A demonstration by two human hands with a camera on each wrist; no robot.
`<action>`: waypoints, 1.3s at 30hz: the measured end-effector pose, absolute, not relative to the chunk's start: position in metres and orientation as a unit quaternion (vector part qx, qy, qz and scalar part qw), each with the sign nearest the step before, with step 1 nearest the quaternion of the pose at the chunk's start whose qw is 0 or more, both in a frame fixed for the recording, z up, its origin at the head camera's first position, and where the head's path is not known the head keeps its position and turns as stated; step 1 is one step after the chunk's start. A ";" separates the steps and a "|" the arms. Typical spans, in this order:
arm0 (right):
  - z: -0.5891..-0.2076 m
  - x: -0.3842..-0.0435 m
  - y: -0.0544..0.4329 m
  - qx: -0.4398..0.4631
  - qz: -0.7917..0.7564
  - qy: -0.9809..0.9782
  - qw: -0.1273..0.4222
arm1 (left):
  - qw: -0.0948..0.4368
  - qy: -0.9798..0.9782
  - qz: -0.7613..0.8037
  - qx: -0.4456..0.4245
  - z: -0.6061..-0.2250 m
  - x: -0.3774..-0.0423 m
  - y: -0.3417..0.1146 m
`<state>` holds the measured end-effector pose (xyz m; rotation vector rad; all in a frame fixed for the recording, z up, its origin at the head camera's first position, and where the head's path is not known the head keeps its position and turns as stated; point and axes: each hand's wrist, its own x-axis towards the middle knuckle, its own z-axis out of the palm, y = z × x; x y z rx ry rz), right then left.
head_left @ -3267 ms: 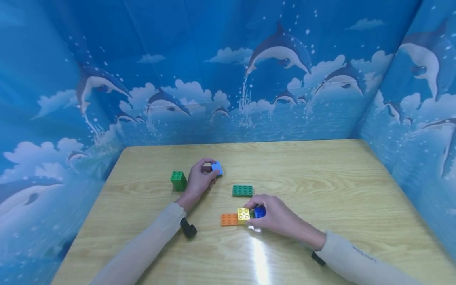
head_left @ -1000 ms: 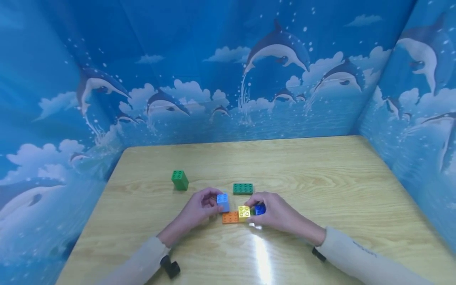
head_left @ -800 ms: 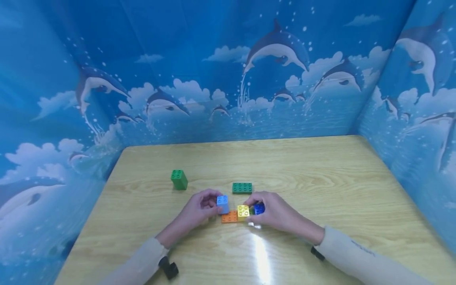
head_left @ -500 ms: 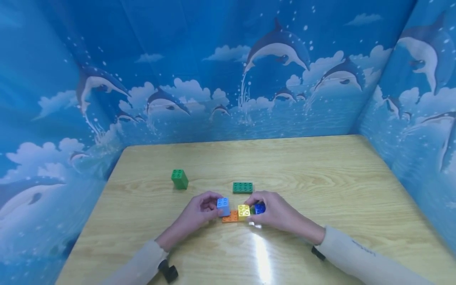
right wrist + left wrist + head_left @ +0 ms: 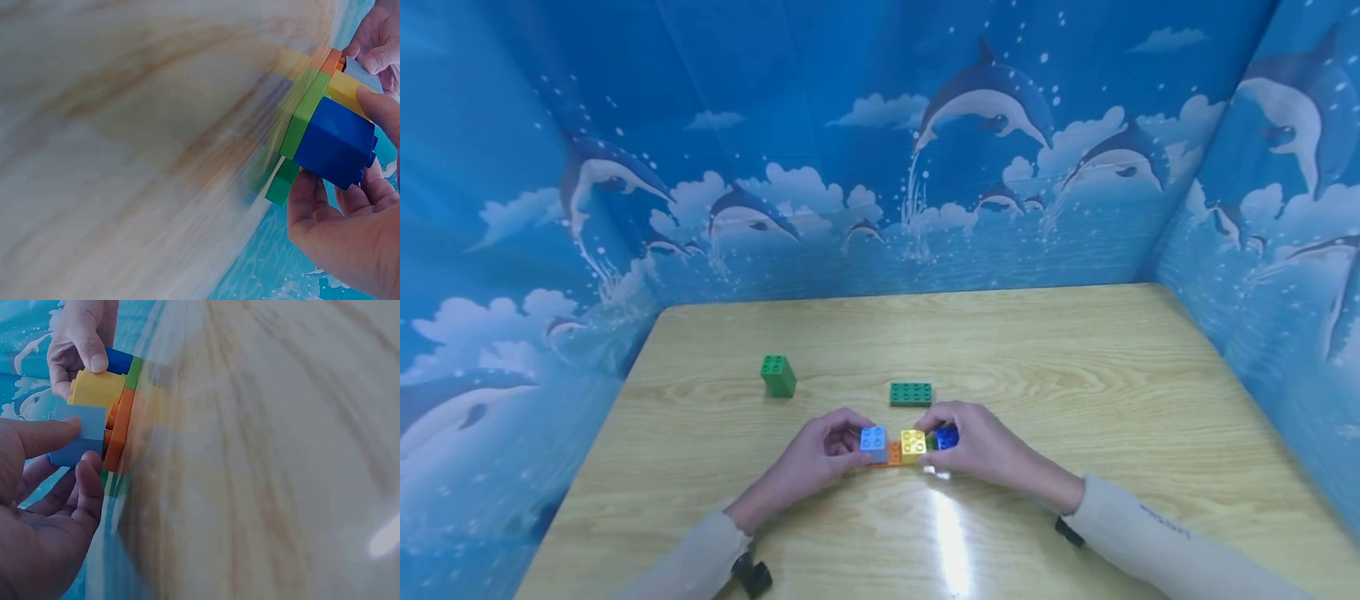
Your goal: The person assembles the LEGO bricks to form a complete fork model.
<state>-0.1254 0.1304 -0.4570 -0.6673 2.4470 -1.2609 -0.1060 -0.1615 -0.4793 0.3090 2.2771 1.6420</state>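
Observation:
My left hand [image 5: 826,451] pinches a light blue toy brick [image 5: 80,434] between thumb and fingers. That brick is upright at the left end of a flat orange brick [image 5: 120,430], right at its studs in the left wrist view. My right hand [image 5: 973,446] grips a yellow brick [image 5: 913,443], its thumb against the side. The yellow brick sits over the join of the orange brick and a flat light green brick [image 5: 305,117]. A dark blue brick [image 5: 335,142] stands on the green one's right end, partly hidden by my right hand in the head view.
A flat dark green brick [image 5: 912,394] lies just behind the row on the wooden table [image 5: 1075,375]. A tall green brick [image 5: 778,377] stands at the back left. Blue dolphin-print cloth [image 5: 850,125] walls in the table's back and sides.
My left hand has brought the light blue brick from the back of the table forward and down onto the orange brick's left end. My right hand keeps its grip and place.

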 end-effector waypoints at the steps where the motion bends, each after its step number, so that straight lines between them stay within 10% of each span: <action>1: -0.457 -0.126 0.130 -0.233 -0.438 0.855 0.153 | 0.155 0.798 0.571 0.111 -0.479 -0.105 -0.162; 39: -0.454 -0.127 0.131 -0.235 -0.435 0.857 0.149 | 0.140 0.859 0.456 0.187 -0.469 -0.114 -0.164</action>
